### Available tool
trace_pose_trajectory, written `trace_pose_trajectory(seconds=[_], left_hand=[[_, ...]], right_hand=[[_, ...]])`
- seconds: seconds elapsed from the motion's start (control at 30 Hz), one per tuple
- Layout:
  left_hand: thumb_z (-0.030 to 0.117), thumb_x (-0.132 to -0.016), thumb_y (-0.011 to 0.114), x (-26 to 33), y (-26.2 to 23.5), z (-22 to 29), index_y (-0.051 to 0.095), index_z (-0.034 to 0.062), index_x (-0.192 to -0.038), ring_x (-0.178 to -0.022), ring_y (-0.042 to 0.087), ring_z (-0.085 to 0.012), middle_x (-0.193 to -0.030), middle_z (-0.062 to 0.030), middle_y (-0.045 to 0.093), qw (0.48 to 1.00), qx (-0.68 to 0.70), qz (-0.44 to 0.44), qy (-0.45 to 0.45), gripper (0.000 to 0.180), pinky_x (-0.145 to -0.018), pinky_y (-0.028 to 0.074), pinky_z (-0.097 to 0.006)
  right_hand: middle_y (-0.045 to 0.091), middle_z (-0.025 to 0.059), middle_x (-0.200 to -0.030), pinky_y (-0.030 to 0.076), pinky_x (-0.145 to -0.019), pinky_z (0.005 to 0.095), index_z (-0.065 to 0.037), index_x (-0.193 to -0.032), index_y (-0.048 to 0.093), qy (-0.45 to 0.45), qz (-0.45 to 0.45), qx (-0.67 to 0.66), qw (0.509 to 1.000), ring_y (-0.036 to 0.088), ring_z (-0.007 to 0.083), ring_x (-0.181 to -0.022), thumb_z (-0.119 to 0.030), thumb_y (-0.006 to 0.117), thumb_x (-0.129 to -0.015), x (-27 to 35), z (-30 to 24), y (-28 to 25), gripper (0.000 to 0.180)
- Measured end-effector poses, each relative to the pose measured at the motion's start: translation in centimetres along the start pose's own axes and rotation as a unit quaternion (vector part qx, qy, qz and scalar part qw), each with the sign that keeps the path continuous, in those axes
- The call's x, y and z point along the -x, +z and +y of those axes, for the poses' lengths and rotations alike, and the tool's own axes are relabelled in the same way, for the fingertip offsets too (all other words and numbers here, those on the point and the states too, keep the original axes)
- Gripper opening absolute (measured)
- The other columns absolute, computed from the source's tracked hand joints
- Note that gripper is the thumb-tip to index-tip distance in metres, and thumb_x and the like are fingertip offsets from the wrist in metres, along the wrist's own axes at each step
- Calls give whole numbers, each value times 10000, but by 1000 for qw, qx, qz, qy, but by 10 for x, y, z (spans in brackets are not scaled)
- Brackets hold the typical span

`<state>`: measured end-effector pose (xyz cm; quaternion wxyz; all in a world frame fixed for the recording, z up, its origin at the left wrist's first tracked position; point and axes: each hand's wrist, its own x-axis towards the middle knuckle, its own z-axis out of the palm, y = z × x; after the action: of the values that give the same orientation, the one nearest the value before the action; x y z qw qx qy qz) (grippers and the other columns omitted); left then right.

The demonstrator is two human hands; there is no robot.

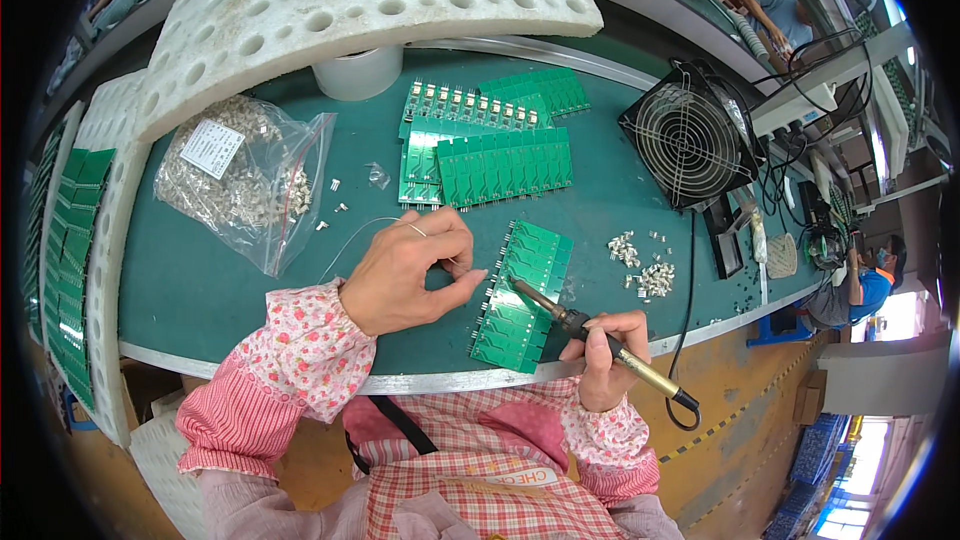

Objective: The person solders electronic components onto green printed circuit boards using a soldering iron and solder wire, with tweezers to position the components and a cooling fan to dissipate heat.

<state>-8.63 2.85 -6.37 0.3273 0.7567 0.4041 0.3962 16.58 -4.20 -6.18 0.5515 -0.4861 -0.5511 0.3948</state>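
Two bare hands work over a green circuit board panel lying on the green bench mat near the table's front edge. The right hand is closed around the handle of a soldering iron, whose tip rests on the panel's left side. The left hand, just left of the panel, pinches a thin solder wire between thumb and fingertips, the wire looping away to the far left across the mat. The hands are apart, one on each side of the panel. Farther back lies a stack of more green circuit board panels. To the left sits a clear plastic bag of small white connectors, with a few loose ones beside it. A heap of loose white connectors lies right of the panel, and a small black fan stands at the far right. A white perforated foam tray spans the far side, above a roll of white tape.
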Motion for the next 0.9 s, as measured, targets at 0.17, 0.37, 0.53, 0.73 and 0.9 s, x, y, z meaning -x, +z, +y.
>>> trace_pose_trajectory(seconds=[0.17, 0.37, 0.53, 0.73, 0.9], left_hand=[[146, -804, 732, -2, 1, 1, 564, 82, -747, -676, 570, -167, -791, -2, 558, 999, -35, -7, 24, 189, -693, 365, -322], [77, -775, 751, -3, -3, 7, 586, 72, -724, -737, 586, -177, -819, -19, 597, 998, -48, -32, -12, 172, -737, 412, -319], [150, -809, 730, -1, 0, 1, 566, 86, -748, -673, 561, -169, -792, -1, 547, 999, -39, -12, 18, 186, -699, 363, -328], [132, -808, 729, -1, -2, 1, 557, 79, -747, -679, 571, -161, -790, -3, 542, 1000, 18, -4, -5, 190, -722, 382, -332], [128, -806, 728, 1, -5, 6, 550, 76, -732, -671, 563, -163, -791, -4, 544, 1000, 15, -27, 3, 200, -724, 381, -335]], right_hand=[[659, 105, -726, 492, -522, 232, 11, -965, 503, 12, -16, 8, 1000, 633, 109, -571, -113, 606, -919, -1, -1, 1, 168], [659, 94, -692, 486, -519, 225, 7, -968, 509, 2, -25, 16, 1000, 630, 104, -561, -110, 605, -919, -1, -1, 0, 159], [634, 98, -710, 481, -505, 230, 10, -965, 494, 5, -10, 14, 1000, 619, 116, -545, -98, 590, -919, 0, -1, 2, 151], [579, 82, -664, 465, -478, 240, 0, -938, 483, -40, 45, -55, 997, 566, 115, -495, -98, 577, -920, 2, 7, 0, 137], [586, 85, -644, 461, -465, 240, -7, -925, 486, -44, -1, -36, 998, 560, 110, -488, -119, 582, -929, 2, 6, -3, 147]])
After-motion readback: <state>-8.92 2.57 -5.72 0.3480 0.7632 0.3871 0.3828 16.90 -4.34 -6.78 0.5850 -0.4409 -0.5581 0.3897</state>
